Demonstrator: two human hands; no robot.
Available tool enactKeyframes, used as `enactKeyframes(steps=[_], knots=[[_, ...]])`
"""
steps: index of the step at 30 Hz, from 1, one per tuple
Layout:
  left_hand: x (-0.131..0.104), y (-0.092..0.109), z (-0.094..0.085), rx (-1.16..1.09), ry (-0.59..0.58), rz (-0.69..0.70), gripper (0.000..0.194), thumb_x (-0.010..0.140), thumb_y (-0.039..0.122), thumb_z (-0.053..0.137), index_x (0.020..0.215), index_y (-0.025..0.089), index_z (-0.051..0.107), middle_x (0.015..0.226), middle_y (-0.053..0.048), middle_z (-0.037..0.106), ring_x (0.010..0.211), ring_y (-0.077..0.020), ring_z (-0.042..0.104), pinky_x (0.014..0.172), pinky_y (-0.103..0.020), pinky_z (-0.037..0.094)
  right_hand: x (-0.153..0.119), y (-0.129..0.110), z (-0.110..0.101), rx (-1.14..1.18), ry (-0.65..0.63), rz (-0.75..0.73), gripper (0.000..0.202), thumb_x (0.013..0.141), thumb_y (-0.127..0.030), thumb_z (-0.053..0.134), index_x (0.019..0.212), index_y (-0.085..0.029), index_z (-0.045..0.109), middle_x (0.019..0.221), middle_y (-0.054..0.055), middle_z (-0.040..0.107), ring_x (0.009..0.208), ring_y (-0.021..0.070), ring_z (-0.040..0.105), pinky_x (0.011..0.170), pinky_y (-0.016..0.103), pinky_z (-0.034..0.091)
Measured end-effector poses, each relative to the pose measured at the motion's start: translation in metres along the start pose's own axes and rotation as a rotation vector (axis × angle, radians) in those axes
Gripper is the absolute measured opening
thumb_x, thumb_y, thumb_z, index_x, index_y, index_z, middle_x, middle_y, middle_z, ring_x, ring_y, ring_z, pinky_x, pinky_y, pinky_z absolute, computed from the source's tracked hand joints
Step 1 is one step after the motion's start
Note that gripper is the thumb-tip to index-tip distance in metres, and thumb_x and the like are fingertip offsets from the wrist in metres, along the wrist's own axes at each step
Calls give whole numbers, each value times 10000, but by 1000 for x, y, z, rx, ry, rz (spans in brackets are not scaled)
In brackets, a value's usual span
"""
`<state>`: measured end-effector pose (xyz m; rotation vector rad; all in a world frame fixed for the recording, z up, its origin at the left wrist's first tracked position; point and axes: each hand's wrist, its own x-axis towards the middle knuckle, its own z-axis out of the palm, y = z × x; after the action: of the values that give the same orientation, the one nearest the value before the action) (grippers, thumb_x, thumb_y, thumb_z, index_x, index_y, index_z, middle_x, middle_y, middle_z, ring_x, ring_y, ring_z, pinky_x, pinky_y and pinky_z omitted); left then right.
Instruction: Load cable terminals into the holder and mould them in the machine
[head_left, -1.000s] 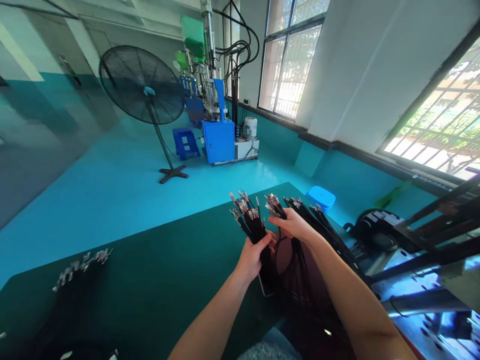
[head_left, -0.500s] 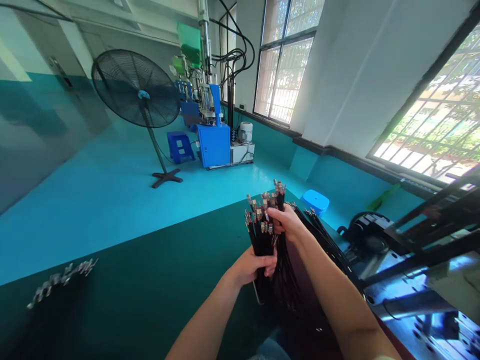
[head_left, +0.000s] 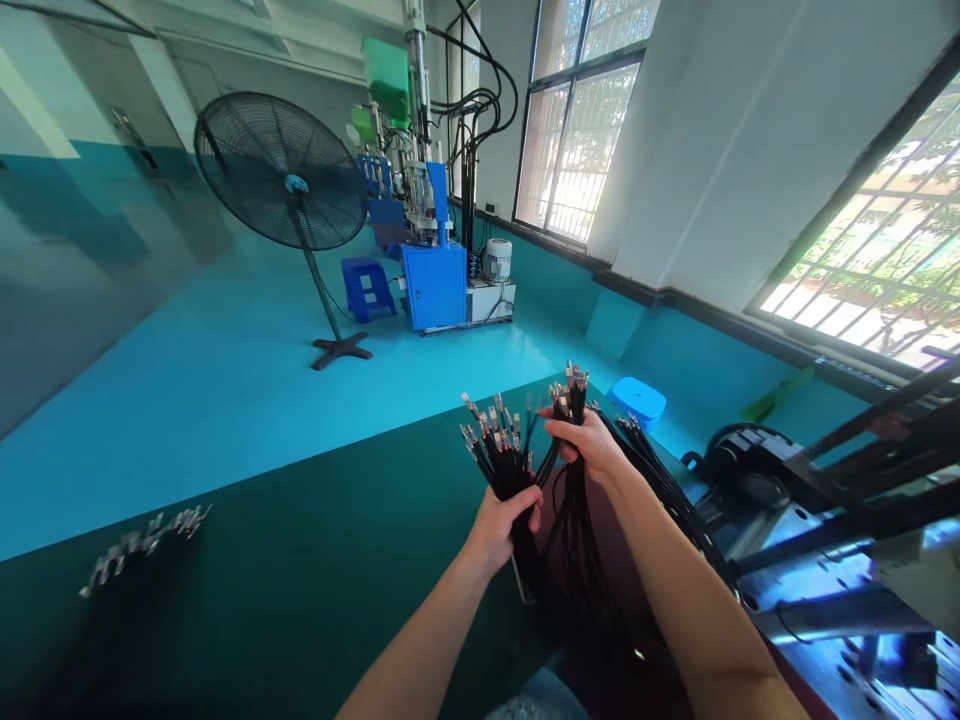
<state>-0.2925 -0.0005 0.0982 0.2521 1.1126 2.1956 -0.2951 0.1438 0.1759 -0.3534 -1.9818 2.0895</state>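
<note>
My left hand point(head_left: 501, 525) is closed around a thick bundle of black cables point(head_left: 504, 462), whose metal connector ends fan out above the fist. Up and to the right, my right hand point(head_left: 586, 440) grips a smaller bunch of black cables point(head_left: 576, 400) just below its metal ends. A few strands stretch between the two bunches, some blurred by motion. The lower lengths of the right bunch point(head_left: 577, 530) hang down past the table's edge side. Fingertips of my right hand are partly hidden by the cables.
More black cables point(head_left: 660, 465) lie along the right of the dark green table point(head_left: 337, 540). Another pile with metal ends point(head_left: 146, 545) is at the left. Machinery point(head_left: 840, 560) stands close on the right. Beyond are a blue stool point(head_left: 637, 398), a fan point(head_left: 296, 185) and a blue machine point(head_left: 435, 285).
My hands have moved apart. The left bundle has tilted leftward, and the right hand has shifted slightly right with a separate bunch. The view has also shifted a little.
</note>
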Motion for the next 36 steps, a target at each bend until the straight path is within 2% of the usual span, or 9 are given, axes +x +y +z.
enactKeyframes(steps=[6, 9, 11, 14, 16, 19, 24, 30, 36], knots=[[7, -3, -9, -158, 223, -30, 338, 561, 274, 762, 789, 126, 561, 769, -58, 654, 682, -164, 616, 600, -277, 491, -8, -2, -4, 169, 6, -24, 262, 624, -329, 706, 594, -166, 503, 519, -36, 522, 481, 87, 506, 465, 212, 433], [10, -5, -21, -211, 264, -25, 358, 546, 292, 776, 766, 134, 540, 612, -3, 599, 549, -120, 562, 536, -249, 457, -19, -11, -28, 183, -64, 42, 336, 668, -389, 682, 589, -200, 416, 396, -104, 353, 306, 50, 316, 328, 201, 321], [10, -6, -27, -231, 247, -20, 359, 558, 306, 773, 756, 147, 520, 502, 50, 509, 435, -78, 467, 471, -223, 398, -28, -22, -50, -15, 5, 43, 335, 654, -402, 697, 620, -207, 426, 355, -125, 296, 265, 39, 227, 280, 189, 221], [8, -5, -26, -253, 196, 8, 353, 578, 303, 767, 770, 156, 510, 511, 63, 481, 434, -62, 435, 475, -213, 371, -38, -35, -68, -477, 106, 43, 308, 626, -399, 717, 651, -192, 490, 332, -103, 357, 257, 59, 293, 275, 193, 195], [7, -4, -17, -236, 150, 36, 349, 584, 295, 765, 790, 154, 521, 547, 56, 495, 455, -61, 450, 488, -210, 365, -41, -36, -58, -646, 21, 47, 286, 618, -392, 715, 658, -176, 531, 370, -82, 419, 285, 66, 339, 291, 196, 218], [5, -3, 2, -156, 121, 81, 304, 607, 312, 745, 748, 137, 540, 536, 43, 500, 459, -65, 456, 486, -208, 346, -38, -18, -18, -612, -86, -26, 325, 594, -383, 720, 789, -153, 596, 484, -62, 501, 376, 75, 403, 347, 201, 291], [0, -1, 18, -168, 265, 168, 334, 555, 282, 759, 798, 128, 589, 705, -23, 631, 656, -131, 574, 647, -254, 440, -23, 24, 31, -485, -154, -5, 403, 525, -408, 759, 778, -146, 585, 544, -49, 541, 441, 93, 461, 391, 204, 352], [-6, 14, 21, -159, 42, 35, 460, 512, 208, 787, 929, 132, 608, 953, -82, 658, 861, -208, 606, 811, -330, 448, -16, 29, 18, -211, -169, 63, 338, 512, -393, 761, 629, -163, 543, 424, -70, 487, 351, 82, 422, 342, 200, 315], [-2, 10, 22, -293, 84, 73, 396, 547, 240, 780, 895, 146, 615, 827, -50, 672, 788, -199, 621, 766, -327, 460, -17, 25, 10, -168, -184, 80, 339, 581, -394, 709, 510, -185, 451, 330, -83, 383, 292, 63, 311, 324, 210, 213]])
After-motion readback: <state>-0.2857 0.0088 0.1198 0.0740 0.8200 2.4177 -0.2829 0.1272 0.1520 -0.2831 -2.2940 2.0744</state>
